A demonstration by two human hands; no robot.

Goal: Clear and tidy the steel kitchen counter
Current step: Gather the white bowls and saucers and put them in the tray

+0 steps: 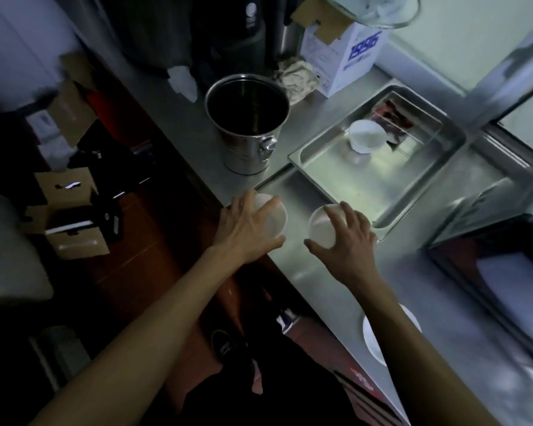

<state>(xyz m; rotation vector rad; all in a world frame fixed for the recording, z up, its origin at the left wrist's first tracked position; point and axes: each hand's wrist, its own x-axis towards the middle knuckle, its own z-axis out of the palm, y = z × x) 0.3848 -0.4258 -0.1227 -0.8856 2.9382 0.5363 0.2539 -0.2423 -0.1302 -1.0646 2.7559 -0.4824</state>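
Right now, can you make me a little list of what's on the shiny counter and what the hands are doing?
left hand: grips a white bowl from above
right hand: grips another white bowl
steel bucket: upright, behind the bowls
steel tray: holds a small white cup
white plate: near edge, partly under the right arm
rag: crumpled beside a white box

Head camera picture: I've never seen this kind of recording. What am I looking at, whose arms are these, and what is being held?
One camera, worn on a person's head, looks down at their bare arms over a steel counter. The left hand has its fingers curled over a white bowl; the right hand grips a second white bowl. Farther back stand a steel bucket, a crumpled cloth, a white carton, and a steel tray holding another small bowl. A white plate lies under the right forearm.
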